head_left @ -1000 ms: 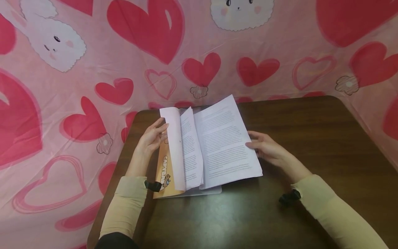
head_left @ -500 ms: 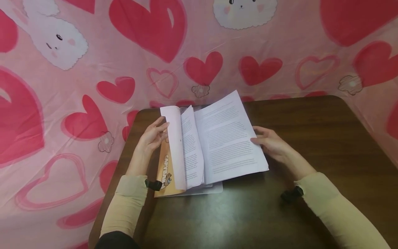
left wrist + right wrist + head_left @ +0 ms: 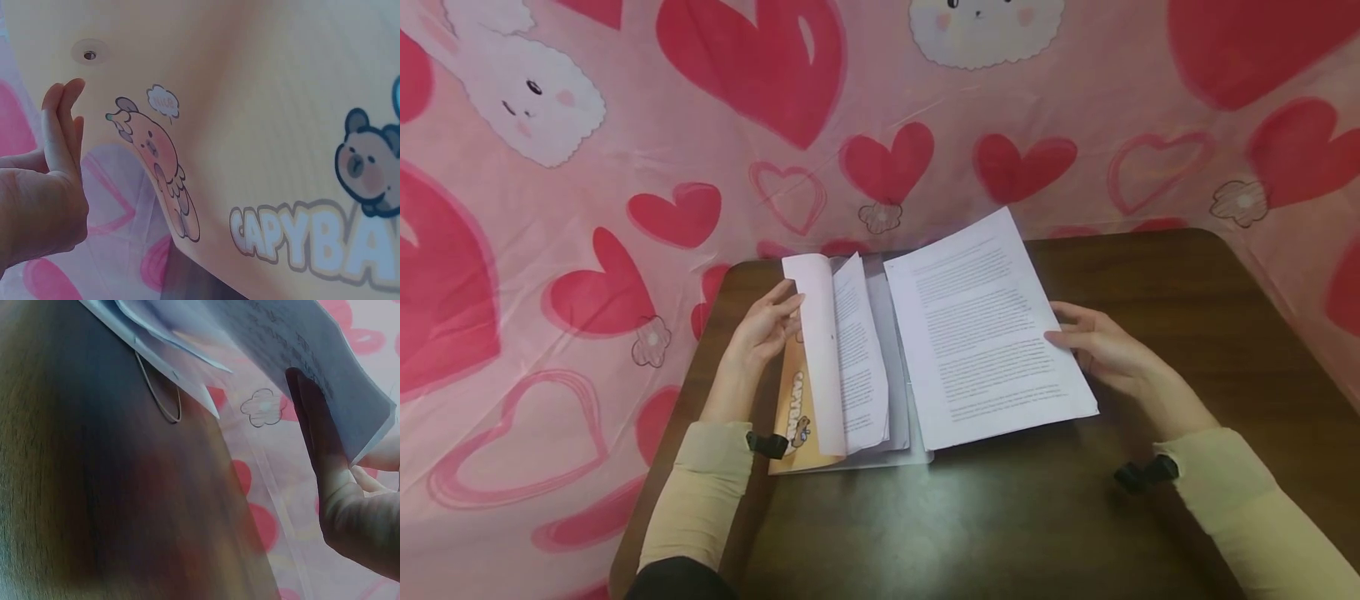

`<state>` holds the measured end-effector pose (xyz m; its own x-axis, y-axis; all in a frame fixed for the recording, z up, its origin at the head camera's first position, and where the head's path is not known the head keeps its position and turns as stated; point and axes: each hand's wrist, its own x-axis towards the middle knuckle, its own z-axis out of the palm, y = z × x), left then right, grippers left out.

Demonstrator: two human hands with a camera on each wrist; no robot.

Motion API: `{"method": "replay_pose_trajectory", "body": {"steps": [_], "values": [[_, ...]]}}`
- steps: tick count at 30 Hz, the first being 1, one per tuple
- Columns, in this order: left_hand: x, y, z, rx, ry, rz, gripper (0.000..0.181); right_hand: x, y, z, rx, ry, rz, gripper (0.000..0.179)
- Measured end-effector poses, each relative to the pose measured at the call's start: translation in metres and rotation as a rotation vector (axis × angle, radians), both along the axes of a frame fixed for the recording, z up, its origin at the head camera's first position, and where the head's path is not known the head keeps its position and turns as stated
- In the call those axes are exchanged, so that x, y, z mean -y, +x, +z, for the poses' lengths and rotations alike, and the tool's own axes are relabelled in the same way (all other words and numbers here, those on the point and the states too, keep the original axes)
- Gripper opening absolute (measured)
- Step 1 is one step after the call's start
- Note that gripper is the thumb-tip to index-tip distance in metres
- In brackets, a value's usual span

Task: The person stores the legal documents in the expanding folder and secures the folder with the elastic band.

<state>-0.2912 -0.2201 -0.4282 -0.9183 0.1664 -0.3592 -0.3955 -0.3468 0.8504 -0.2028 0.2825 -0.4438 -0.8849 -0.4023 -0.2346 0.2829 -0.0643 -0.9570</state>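
A document folder (image 3: 792, 454) with an orange cover lies partly open at the table's left side. Capybara drawings and lettering show on the cover (image 3: 269, 144) in the left wrist view, with a snap button (image 3: 89, 55) near its edge. My left hand (image 3: 763, 329) pinches the cover's edge and keeps it bent up, its pale inner side facing right. Printed sheets (image 3: 861, 375) stand tilted inside the folder. My right hand (image 3: 1105, 348) pinches a small stack of printed paper (image 3: 992, 333) by its right edge, thumb on top, raised and tilted beside the folder.
The dark wooden table (image 3: 1000, 517) extends to the right and front. Behind it hangs a pink cloth (image 3: 947, 108) with hearts and cartoon animals. In the right wrist view a thin loop (image 3: 177, 417) sticks out from the folder's edge. Dark wrist straps (image 3: 767, 445) sit at both cuffs.
My right hand has moved right with the stack of paper, drawing it away from the folder, so a gap now shows between them. The left hand keeps its hold on the cover.
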Motion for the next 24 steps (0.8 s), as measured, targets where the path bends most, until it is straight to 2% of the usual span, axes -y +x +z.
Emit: {"method": "replay_pose_trajectory", "body": {"steps": [4,10,17,21,24], "values": [[0.001,0.001,0.000,0.000,0.002,0.003,0.073,0.007,-0.002,-0.002,0.000,-0.018,0.009,0.050],[-0.001,0.001,0.001,0.004,0.028,0.001,0.075,0.021,-0.005,-0.004,-0.019,0.067,0.012,0.067],[0.000,0.001,0.001,0.004,0.024,0.016,0.074,0.026,-0.006,-0.002,-0.006,0.064,0.002,0.068],[-0.002,0.001,0.001,0.011,0.036,0.008,0.075,0.026,-0.006,0.004,-0.034,0.084,0.000,0.067],[-0.003,0.000,0.001,0.008,0.019,0.002,0.076,0.026,-0.008,0.013,-0.069,0.126,-0.008,0.065]]}}
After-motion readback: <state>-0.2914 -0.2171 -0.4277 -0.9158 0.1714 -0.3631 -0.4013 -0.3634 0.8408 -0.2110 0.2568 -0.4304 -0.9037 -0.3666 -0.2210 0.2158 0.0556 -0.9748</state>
